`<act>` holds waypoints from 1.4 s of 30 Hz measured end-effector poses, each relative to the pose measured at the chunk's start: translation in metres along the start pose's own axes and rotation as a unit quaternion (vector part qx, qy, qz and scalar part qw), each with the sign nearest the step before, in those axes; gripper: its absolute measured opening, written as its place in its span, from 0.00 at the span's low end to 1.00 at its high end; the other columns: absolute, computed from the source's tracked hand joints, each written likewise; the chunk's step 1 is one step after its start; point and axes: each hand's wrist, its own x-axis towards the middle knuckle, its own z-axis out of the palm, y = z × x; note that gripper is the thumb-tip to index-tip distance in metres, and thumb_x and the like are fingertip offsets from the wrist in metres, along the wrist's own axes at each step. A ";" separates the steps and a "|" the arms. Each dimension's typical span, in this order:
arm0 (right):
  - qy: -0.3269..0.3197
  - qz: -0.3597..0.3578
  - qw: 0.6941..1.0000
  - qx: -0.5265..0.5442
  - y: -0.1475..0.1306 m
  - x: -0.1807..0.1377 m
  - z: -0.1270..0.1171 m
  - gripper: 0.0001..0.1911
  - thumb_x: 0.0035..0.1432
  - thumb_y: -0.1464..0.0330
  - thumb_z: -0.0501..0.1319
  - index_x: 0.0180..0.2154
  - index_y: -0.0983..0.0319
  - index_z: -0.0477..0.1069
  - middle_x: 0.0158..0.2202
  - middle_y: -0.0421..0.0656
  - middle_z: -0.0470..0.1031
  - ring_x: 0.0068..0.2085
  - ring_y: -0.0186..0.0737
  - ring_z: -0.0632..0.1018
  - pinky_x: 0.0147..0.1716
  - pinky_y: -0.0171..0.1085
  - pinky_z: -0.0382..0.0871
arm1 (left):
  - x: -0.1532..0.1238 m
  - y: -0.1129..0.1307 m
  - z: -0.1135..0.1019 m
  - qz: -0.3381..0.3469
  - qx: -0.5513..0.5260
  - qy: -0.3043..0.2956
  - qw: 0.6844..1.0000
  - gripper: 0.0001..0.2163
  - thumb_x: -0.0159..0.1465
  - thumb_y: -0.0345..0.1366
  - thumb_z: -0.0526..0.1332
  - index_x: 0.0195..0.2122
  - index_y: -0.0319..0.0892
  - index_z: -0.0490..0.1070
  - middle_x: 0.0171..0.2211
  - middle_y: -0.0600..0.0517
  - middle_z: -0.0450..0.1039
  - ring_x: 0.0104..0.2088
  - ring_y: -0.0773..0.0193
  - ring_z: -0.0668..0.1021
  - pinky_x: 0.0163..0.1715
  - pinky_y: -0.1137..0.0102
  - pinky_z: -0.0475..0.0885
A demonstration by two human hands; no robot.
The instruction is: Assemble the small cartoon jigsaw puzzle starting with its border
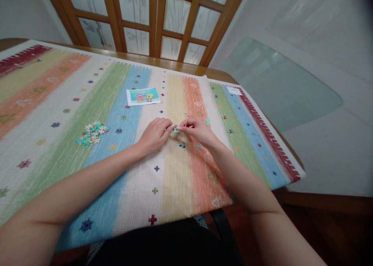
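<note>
Soft, fairly even light covers the striped cloth (pixel 140 188) around the hands (pixel 155 136), leaving faint shadows. Beyond them, frosted door panes (pixel 176 13) look pale; nearer than the hands, the floor (pixel 246 227) is dim. Puzzle pieces (pixel 175 131) at the fingertips lack crisp detail. Wide-angle distortion stretches the forearms (pixel 96 180); darkness shades the far upper-right corner.

The left hand (pixel 157 134) and the right hand (pixel 201 131) partly cover the puzzle pieces (pixel 175 131) between them, too small for us to tell which hand grips what. We cannot read the lettering on the picture card (pixel 143 96). We see the tablecloth (pixel 142 188) cut off at left, the glazed doors (pixel 154 23) at top.
</note>
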 end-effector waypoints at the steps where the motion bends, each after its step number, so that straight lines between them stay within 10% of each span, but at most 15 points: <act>1: 0.003 0.003 1.000 0.002 0.000 -0.004 0.001 0.23 0.52 0.47 0.68 0.30 0.61 0.78 0.25 0.38 0.70 0.27 0.33 0.65 0.28 0.36 0.57 | 0.000 0.001 0.000 0.004 -0.008 -0.004 1.000 0.13 0.75 0.41 0.49 0.37 0.44 0.68 0.36 0.48 0.74 0.40 0.56 0.74 0.44 0.61 0.69; 16: 0.037 -0.145 0.967 -0.204 0.027 -0.050 -0.004 0.07 0.65 0.69 0.64 0.38 0.58 0.82 0.37 0.45 0.79 0.44 0.45 0.76 0.48 0.46 0.66 | -0.002 -0.001 -0.002 0.048 0.023 -0.121 0.991 0.11 0.72 0.39 0.57 0.35 0.43 0.76 0.36 0.47 0.73 0.43 0.54 0.73 0.47 0.60 0.67; 42: -0.057 -0.205 0.919 -0.332 0.025 -0.062 0.001 0.11 0.68 0.67 0.61 0.43 0.55 0.83 0.42 0.47 0.79 0.47 0.48 0.73 0.47 0.47 0.61 | -0.003 0.016 0.013 0.102 0.229 -0.158 0.955 0.10 0.72 0.38 0.55 0.35 0.44 0.73 0.36 0.45 0.72 0.44 0.47 0.71 0.44 0.54 0.62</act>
